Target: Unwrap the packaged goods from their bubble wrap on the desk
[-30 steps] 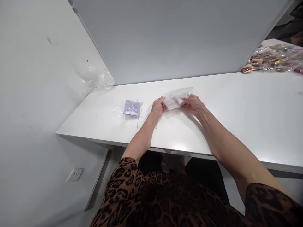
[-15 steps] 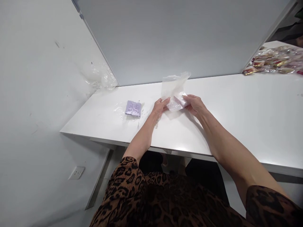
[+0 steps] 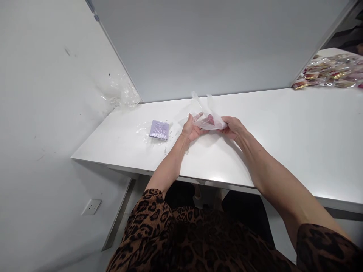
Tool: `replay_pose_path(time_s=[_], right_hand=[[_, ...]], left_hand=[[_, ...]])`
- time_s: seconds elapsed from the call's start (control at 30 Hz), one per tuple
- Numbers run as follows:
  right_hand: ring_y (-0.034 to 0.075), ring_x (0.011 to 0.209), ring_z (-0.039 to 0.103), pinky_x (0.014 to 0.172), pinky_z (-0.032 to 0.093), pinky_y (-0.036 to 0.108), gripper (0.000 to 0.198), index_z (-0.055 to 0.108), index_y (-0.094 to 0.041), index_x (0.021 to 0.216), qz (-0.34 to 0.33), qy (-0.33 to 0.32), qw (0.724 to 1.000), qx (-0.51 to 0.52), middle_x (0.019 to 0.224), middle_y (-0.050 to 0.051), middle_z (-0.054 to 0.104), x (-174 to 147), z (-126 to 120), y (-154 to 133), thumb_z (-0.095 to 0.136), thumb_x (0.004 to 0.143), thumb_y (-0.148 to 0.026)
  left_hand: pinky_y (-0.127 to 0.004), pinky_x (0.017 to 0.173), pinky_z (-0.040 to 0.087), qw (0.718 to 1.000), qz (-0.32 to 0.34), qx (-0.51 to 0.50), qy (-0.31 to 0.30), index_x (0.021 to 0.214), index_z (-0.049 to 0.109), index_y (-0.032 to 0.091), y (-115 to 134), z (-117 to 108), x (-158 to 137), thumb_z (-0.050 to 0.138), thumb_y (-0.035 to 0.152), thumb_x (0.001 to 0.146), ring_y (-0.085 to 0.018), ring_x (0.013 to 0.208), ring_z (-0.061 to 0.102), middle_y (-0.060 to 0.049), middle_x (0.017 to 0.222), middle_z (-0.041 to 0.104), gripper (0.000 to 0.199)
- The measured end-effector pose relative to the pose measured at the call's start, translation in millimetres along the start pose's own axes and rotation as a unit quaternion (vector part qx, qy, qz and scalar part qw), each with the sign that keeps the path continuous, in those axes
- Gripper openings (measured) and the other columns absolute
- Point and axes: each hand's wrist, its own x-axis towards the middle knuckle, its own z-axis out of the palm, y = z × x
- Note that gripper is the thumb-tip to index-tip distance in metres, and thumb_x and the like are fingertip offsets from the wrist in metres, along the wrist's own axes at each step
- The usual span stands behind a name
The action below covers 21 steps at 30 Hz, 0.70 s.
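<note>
Here both hands pinch one clear plastic bag [image 3: 208,117] at table centre: left hand [image 3: 190,129] at its 9 o'clock, right hand [image 3: 233,127] at 3. Probably best spreading the mouth evenly, keeping the pinkish item inside.

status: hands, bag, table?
Left hand and right hand both grip the clear plastic bag, small pinkish item inside. Purple packet lies apart on the white table. Nothing between.

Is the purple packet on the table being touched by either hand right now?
No, the purple packet lies alone on the table, left of the left hand, and both hands hold the clear plastic bag.
</note>
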Motion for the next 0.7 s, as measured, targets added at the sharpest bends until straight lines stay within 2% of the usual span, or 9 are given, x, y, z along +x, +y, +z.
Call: replay_pose_path(time_s=[0.17, 0.27, 0.33, 0.4, 0.47, 0.53, 0.6, 0.63, 0.7], right_hand=[[0.017, 0.068, 0.055, 0.056, 0.052, 0.031, 0.023, 0.059, -0.019, 0.076, -0.025, 0.024, 0.998, -0.06, 0.075, 0.003, 0.058, 5.7, -3.9, 6.9, 0.079, 0.066, -0.027], [0.019, 0.079, 0.06, 0.07, 0.055, 0.034, 0.033, 0.063, -0.021, 0.083, -0.124, 0.02, 0.987, -0.1, 0.083, 0.003, 0.063, 3.7, -1.0, 9.4, 0.082, 0.072, -0.046], [0.021, 0.091, 0.063, 0.082, 0.055, 0.035, 0.044, 0.067, -0.022, 0.092, -0.198, -0.022, 0.975, -0.103, 0.094, 0.004, 0.068, -1.7, 3.3, 7.5, 0.085, 0.07, -0.057], [0.022, 0.099, 0.065, 0.089, 0.054, 0.036, 0.056, 0.069, -0.024, 0.098, -0.233, -0.063, 0.966, -0.089, 0.101, 0.004, 0.071, -9.8, 5.8, 0.6, 0.088, 0.065, -0.064], [0.024, 0.095, 0.067, 0.089, 0.054, 0.038, 0.063, 0.071, -0.023, 0.096, -0.217, -0.089, 0.969, -0.075, 0.091, 0.006, 0.07, -19.1, 2.7, -11.8, 0.082, 0.066, -0.077], [0.025, 0.082, 0.068, 0.082, 0.056, 0.042, 0.077, 0.073, -0.021, 0.092, -0.158, -0.132, 0.976, -0.073, 0.076, 0.007, 0.066, -28.0, -6.4, -27.3, 0.059, 0.074, -0.095], [0.023, 0.066, 0.064, 0.074, 0.056, 0.043, 0.091, 0.074, -0.018, 0.089, -0.103, -0.181, 0.974, -0.085, 0.067, 0.008, 0.063, -34.5, -17.5, -41.3, 0.034, 0.081, -0.1], [0.021, 0.06, 0.061, 0.07, 0.056, 0.043, 0.092, 0.074, -0.018, 0.089, -0.094, -0.195, 0.972, -0.094, 0.066, 0.009, 0.063, -36.7, -21.9, -46.1, 0.032, 0.082, -0.1], [0.018, 0.054, 0.056, 0.064, 0.054, 0.04, 0.081, 0.074, -0.018, 0.09, -0.12, -0.181, 0.968, -0.126, 0.071, 0.009, 0.066, -38.7, -25.8, -49.2, 0.047, 0.083, -0.094]], left_hand=[[-0.052, 0.105, 0.057, 0.999, -0.002, -0.032, 0.01, 0.141, 0.061, 0.02, -2.2, 2.7, -2.3, 0.031, 0.058, 0.107, -0.028, 0.113, 0.075, -0.014, 0.116, 0.078, 0.059], [-0.051, 0.106, 0.057, 0.999, 0.009, -0.039, 0.038, 0.144, 0.058, 0.021, -3.1, 4.4, -2.4, 0.03, 0.06, 0.107, -0.028, 0.113, 0.075, -0.014, 0.117, 0.077, 0.06], [-0.05, 0.106, 0.057, 0.999, 0.021, -0.037, 0.025, 0.144, 0.058, 0.024, -3.3, 5.0, -1.9, 0.03, 0.061, 0.107, -0.028, 0.114, 0.075, -0.013, 0.119, 0.076, 0.06], [-0.051, 0.105, 0.057, 0.999, 0.028, -0.039, 0.015, 0.145, 0.057, 0.026, -2.5, 4.5, -0.9, 0.029, 0.062, 0.106, -0.028, 0.115, 0.074, -0.013, 0.123, 0.075, 0.06], [-0.054, 0.103, 0.058, 0.998, 0.014, -0.045, 0.03, 0.147, 0.054, 0.026, -0.3, 2.9, 0.2, 0.028, 0.064, 0.105, -0.031, 0.118, 0.073, -0.014, 0.128, 0.073, 0.063], [-0.06, 0.101, 0.057, 0.997, -0.016, -0.056, 0.055, 0.15, 0.05, 0.024, 3.1, 0.7, 0.9, 0.025, 0.068, 0.103, -0.035, 0.121, 0.071, -0.018, 0.132, 0.071, 0.069], [-0.064, 0.101, 0.055, 0.995, -0.029, -0.065, 0.073, 0.153, 0.046, 0.024, 6.1, -1.5, 0.6, 0.024, 0.07, 0.101, -0.037, 0.124, 0.068, -0.02, 0.136, 0.068, 0.073], [-0.066, 0.103, 0.054, 0.994, -0.027, -0.067, 0.078, 0.153, 0.045, 0.025, 7.2, -2.3, 0.1, 0.024, 0.071, 0.101, -0.037, 0.126, 0.067, -0.02, 0.137, 0.068, 0.072], [-0.067, 0.106, 0.051, 0.995, -0.014, -0.064, 0.08, 0.153, 0.044, 0.028, 8.1, -3.0, -1.3, 0.027, 0.07, 0.101, -0.036, 0.128, 0.066, -0.018, 0.138, 0.067, 0.069]])
